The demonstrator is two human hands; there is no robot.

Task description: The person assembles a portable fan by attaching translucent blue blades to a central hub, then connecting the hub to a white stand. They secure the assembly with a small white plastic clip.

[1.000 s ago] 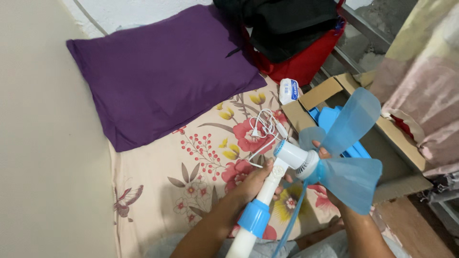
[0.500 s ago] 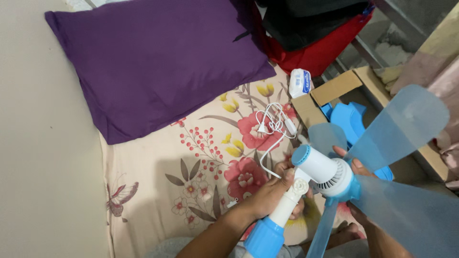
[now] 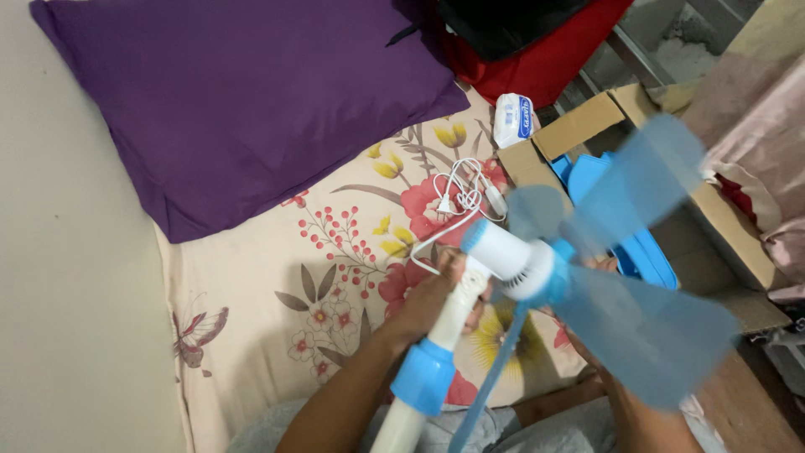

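I hold a small white and blue fan [image 3: 511, 260] over a floral bedsheet [image 3: 335, 277]. My left hand [image 3: 432, 298] grips its white pole [image 3: 449, 323] just under the motor housing, above a blue collar [image 3: 423, 377]. My right hand [image 3: 591, 268] is mostly hidden behind the translucent blue blades [image 3: 646, 327], with fingers showing at the hub; the blades look blurred. A white cord [image 3: 461, 201] runs from the fan and lies coiled on the sheet.
A purple pillow [image 3: 251, 101] lies at the upper left. An open cardboard box [image 3: 729, 226] with blue plastic parts [image 3: 629, 243] sits at the right. A small white packet [image 3: 511, 117] lies by a red bag [image 3: 545, 67] with black cloth on top. A bare wall runs along the left.
The fan has shifted left and slightly up, and its blades have turned and now look blurred. My view has tilted down and right, so the pillow sits higher in view.
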